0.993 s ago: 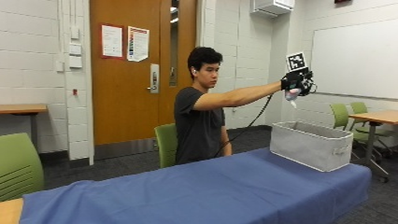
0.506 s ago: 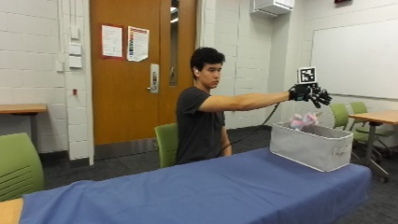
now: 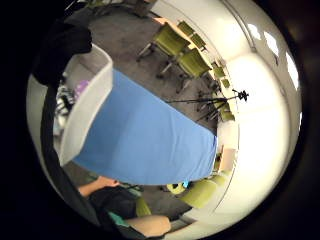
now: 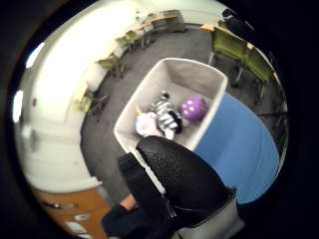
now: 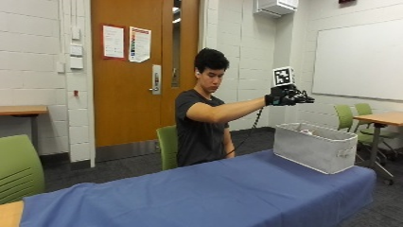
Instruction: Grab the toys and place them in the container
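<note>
- Across the near stretch of the long table draped in smooth blue cloth we see no toys lying on the fabric, from its near edge up to the far right end.
- At that far right end stands the rectangular light-grey fabric container, soft-walled, with its open top facing up.
- Inside it, the thumb-side palm view shows a plush zebra-striped toy, a pale pink soft toy touching it, and a purple ball with light spots just beside them.
- Above the container our black-gloved right hand hovers at the end of an outstretched arm, fingers spread and holding nothing.
- We judge the drop step finished: the toys we can see rest in the container.
- Next, we think, the hand should draw back from over the rim and we should check the cloth for any toy left; none shows.
</note>
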